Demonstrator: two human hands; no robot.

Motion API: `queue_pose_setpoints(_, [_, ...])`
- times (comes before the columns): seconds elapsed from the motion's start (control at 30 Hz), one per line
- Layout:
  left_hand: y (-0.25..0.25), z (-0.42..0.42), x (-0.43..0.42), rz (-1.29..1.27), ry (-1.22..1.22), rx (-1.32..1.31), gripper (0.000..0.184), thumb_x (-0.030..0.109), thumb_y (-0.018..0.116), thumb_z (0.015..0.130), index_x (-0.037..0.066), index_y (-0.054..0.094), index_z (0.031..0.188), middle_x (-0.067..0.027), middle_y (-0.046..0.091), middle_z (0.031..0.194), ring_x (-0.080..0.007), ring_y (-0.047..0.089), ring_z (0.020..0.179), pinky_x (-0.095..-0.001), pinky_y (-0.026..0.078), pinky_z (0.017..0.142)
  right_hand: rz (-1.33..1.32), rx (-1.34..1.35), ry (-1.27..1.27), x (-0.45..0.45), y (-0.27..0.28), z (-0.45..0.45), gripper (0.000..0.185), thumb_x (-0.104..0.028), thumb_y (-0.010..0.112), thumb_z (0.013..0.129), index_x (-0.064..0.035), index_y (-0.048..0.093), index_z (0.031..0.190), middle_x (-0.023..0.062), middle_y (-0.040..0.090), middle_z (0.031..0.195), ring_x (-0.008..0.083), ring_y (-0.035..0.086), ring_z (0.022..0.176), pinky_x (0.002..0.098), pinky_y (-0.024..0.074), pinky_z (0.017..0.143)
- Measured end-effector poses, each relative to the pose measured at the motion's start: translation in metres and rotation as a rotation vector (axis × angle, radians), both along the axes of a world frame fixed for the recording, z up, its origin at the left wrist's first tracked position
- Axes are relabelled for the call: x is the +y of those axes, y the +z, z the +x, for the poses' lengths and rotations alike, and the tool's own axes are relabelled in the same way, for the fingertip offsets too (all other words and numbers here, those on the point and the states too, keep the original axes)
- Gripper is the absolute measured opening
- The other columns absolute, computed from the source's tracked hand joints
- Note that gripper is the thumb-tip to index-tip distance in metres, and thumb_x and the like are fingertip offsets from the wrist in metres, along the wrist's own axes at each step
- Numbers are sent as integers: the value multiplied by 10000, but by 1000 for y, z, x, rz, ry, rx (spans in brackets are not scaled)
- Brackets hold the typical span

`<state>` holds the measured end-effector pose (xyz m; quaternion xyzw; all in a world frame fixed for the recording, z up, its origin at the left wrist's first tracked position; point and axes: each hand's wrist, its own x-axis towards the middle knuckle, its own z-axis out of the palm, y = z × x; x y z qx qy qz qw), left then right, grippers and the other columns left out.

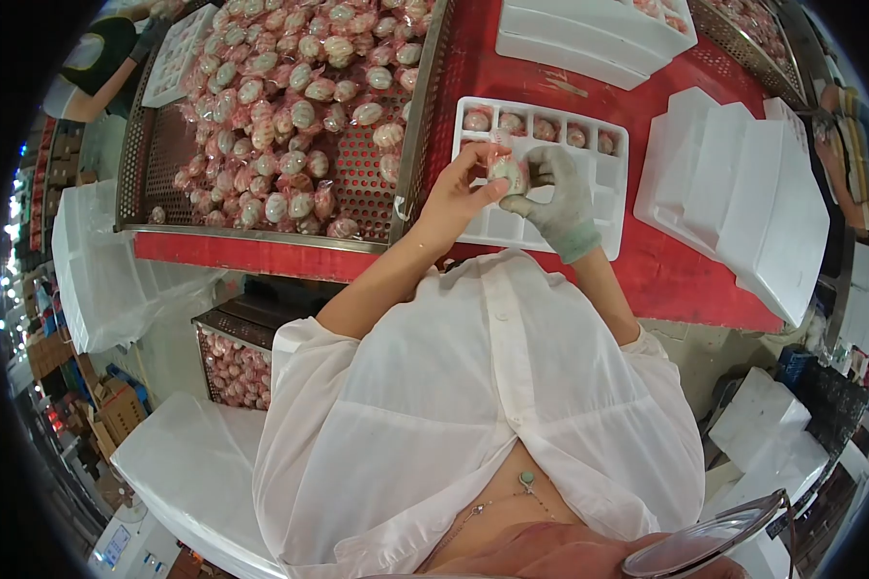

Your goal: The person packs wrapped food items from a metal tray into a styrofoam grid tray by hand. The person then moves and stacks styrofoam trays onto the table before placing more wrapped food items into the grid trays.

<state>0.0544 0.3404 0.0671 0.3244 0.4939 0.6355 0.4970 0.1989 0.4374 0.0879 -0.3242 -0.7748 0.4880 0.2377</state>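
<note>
A pale, egg-shaped item in clear and red plastic film is held above a white compartment tray. My bare left hand pinches it from the left, thumb in front. Closed on its right side is my right hand, in a grey-white glove, its fingers curled at the top and its thumb below. Wrapped round items fill compartments of the tray's far row. Compartments nearer to me show bare white bottoms; my hands hide the middle of the tray.
A perforated metal bin heaped with wrapped items stands to the left on the red table. Stacked white foam trays lie on the right, more foam boxes at the back. Another person's arm shows at upper left.
</note>
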Motion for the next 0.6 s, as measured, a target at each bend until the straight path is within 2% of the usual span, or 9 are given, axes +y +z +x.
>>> queue_pose_setpoints(0.07, [-5,2,2,19,3,-316,385,111,693,833,88,527,1179,3,540,1072,-126,526,978,-280,434,880,127,-25,-44,-3,-12,2,506,-175,801,641,-15,545,1048,94,588,993,191,607,880,317,508,788])
queue_pose_setpoints(0.13, [-3,10,0,-21,35,-449,378,104,694,830,91,538,1174,6,549,1062,-122,529,977,-276,432,879,-244,70,-87,-8,-22,4,477,-170,771,714,4,545,1097,87,600,1009,175,606,895,310,503,779])
queue_pose_setpoints(0.2, [-5,15,-2,-63,64,-583,372,97,696,827,93,550,1169,9,558,1052,-118,533,975,-271,431,879,-377,145,-71,-15,-28,8,455,-152,742,756,15,539,1128,89,601,1029,167,601,915,299,503,789])
queue_pose_setpoints(0.27, [-13,17,-2,-94,77,-303,366,75,697,817,69,563,1158,-11,575,1042,-110,532,988,-272,441,865,-508,223,-60,-20,-33,11,434,-134,713,799,26,533,1160,90,602,1049,159,597,936,288,502,800])
queue_pose_setpoints(0.3, [-15,15,-2,-95,75,-305,366,75,697,817,69,563,1158,-11,575,1042,-110,532,988,-272,441,865,-576,258,-95,-23,-35,13,420,-105,695,815,30,529,1176,92,603,1056,154,596,940,282,502,810])
queue_pose_setpoints(0.37, [-15,10,-3,-137,18,71,358,29,674,828,41,561,1168,-25,566,1158,-117,517,1073,-276,421,922,-646,292,-134,-24,-39,15,407,-76,677,831,35,526,1193,94,605,1063,149,595,944,275,503,820])
queue_pose_setpoints(0.47, [-7,14,-5,-172,52,84,350,-32,655,819,20,572,1155,-34,591,1105,-112,555,992,-255,453,867,-522,269,-155,-22,-42,17,398,-72,698,816,36,539,1165,98,616,1028,152,601,933,275,508,826])
queue_pose_setpoints(0.53, [-16,17,-7,-204,59,131,350,-39,636,831,10,568,1171,-42,604,1072,-115,571,954,-248,464,848,-439,48,-150,-18,-39,18,362,-77,715,804,31,565,1116,94,611,1072,149,599,945,272,510,815])
queue_pose_setpoints(0.6, [-30,24,-8,-235,69,176,351,-46,617,842,1,564,1187,-50,616,1040,-118,586,915,-242,474,829,-395,-17,-182,-19,-42,18,349,-86,720,797,23,574,1094,104,614,1054,162,607,922,280,512,804])
